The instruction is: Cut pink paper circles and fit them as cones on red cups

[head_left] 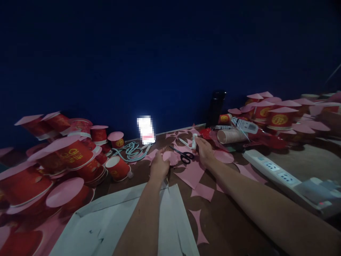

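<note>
My left hand (159, 166) is closed on a small pink paper disc (171, 158), pinched at its edge above the table. Fingers wrapped, my right hand (204, 151) grips a small white bottle (194, 141), held upright; its label is too small to read. Between my hands lies a pair of black-handled scissors (186, 157). A slim white pointed piece (183, 143) is just left of the bottle, and I cannot tell whether it is joined to it. Pink paper offcuts (192, 174) lie under and around both hands.
Red paper cups (73, 154) with pink paper tops pile up at left, more (278, 119) at right. A lit phone (146, 129) leans at the back beside a coiled cable (131, 151). A black flask (216, 106), stacked cups (231, 136), power strip (271, 165) and white board (106, 217) surround the workspace.
</note>
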`<state>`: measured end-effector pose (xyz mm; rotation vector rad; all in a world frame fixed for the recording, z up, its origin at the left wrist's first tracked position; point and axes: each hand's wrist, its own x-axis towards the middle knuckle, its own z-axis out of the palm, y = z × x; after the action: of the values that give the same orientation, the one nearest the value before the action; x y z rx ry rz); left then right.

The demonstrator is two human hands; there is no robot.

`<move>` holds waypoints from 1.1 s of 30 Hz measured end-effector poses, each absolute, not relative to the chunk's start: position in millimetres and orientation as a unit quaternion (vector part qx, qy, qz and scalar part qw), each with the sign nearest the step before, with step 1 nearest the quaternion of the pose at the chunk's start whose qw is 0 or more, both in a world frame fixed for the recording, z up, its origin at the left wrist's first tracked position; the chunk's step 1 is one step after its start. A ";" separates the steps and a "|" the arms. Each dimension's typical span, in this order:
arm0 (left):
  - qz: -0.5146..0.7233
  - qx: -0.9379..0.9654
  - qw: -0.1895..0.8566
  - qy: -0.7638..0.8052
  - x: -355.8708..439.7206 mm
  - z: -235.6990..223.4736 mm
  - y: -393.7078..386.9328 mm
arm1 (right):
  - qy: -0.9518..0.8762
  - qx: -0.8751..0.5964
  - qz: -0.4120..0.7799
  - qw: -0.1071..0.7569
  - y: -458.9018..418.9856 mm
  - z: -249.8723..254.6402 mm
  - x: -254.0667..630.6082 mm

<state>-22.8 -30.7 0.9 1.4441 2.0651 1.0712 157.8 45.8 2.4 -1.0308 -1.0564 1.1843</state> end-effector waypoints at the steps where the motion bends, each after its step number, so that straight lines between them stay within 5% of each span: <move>1: 0.382 0.521 0.190 0.739 -21.1 0.0 -31.8 | -0.447 -0.462 0.474 0.601 48.8 3.1 160.7; 7: 0.387 0.511 0.177 0.747 -18.8 -5.5 -30.3 | -0.501 -0.513 0.350 0.603 57.6 0.1 168.8; 15: 0.368 0.517 0.188 0.750 -18.2 -1.3 -33.3 | -0.600 -0.331 0.497 0.533 21.3 2.4 141.8; 23: 0.354 0.551 -0.015 0.755 -18.9 5.1 -41.1 | -0.715 -0.352 0.430 0.424 5.6 5.7 138.8; 28: 0.487 0.579 0.105 0.646 -19.1 3.1 -33.3 | -0.806 -0.314 0.226 0.448 10.5 2.7 144.7; 33: 0.553 0.550 0.228 0.584 -13.1 5.4 -32.6 | -0.822 -0.265 0.190 0.468 16.2 -3.6 143.8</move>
<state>-13.1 -32.6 5.4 1.5135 1.6075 1.5218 143.8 16.2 -3.6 -0.6501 -2.0154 0.4668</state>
